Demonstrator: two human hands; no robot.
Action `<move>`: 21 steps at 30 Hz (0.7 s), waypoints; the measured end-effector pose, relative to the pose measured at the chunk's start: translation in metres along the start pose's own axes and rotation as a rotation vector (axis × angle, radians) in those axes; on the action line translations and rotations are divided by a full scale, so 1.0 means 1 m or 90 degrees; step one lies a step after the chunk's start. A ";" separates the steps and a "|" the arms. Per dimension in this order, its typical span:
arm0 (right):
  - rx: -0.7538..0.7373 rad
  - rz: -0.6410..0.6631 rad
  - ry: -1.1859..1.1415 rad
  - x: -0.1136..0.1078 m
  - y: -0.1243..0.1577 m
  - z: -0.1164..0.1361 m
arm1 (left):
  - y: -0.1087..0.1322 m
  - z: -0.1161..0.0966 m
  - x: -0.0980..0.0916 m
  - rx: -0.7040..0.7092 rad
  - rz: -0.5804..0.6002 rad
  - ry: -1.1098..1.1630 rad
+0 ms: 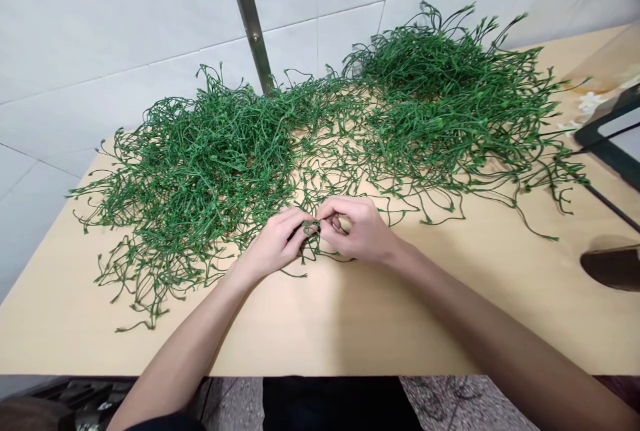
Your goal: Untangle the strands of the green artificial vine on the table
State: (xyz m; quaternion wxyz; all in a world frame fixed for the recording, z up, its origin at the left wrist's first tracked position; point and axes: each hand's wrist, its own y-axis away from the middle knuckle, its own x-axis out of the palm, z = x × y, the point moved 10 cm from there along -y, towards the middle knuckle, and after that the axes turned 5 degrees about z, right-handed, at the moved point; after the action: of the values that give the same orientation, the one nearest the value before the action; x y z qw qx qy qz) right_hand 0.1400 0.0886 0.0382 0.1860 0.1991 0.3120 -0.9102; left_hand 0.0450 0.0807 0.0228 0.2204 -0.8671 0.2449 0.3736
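Observation:
Two big tangled heaps of thin green plastic stems lie on a pale wooden table (350, 311): the left heap (200, 164) and the right heap (445, 104), joined by loose strands in the middle. My left hand (277, 244) and my right hand (357, 227) meet at the front of the strands. Both pinch one small green stem piece (313, 227) between their fingertips, fingers curled closed around it.
A white tiled wall stands behind the table, with a slanted metal bar (250, 17) against it. At the right edge are a dark framed object (610, 131), a thin black rod (607, 207) and a dark rounded shape (613, 267). Small white bits (590, 104) lie at the far right.

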 end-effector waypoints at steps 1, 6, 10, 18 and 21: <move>0.000 0.004 -0.004 0.000 0.000 -0.001 | 0.000 -0.001 0.002 0.003 0.014 0.006; -0.017 0.006 -0.017 -0.001 -0.001 0.002 | 0.000 0.001 0.005 -0.026 0.040 0.039; -0.014 0.006 -0.043 0.001 -0.002 0.003 | 0.001 -0.001 0.008 -0.029 0.068 0.051; -0.041 0.048 0.019 0.008 -0.001 0.007 | 0.002 -0.003 0.006 0.011 0.053 0.081; -0.064 0.041 0.027 0.009 0.000 0.008 | 0.002 -0.002 0.005 0.006 0.050 0.072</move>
State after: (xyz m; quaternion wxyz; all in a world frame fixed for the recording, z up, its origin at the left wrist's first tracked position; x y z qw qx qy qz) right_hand 0.1302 0.0810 0.0399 0.2184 0.2191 0.3544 -0.8824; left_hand 0.0485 0.0765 0.0198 0.1952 -0.8757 0.2926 0.3309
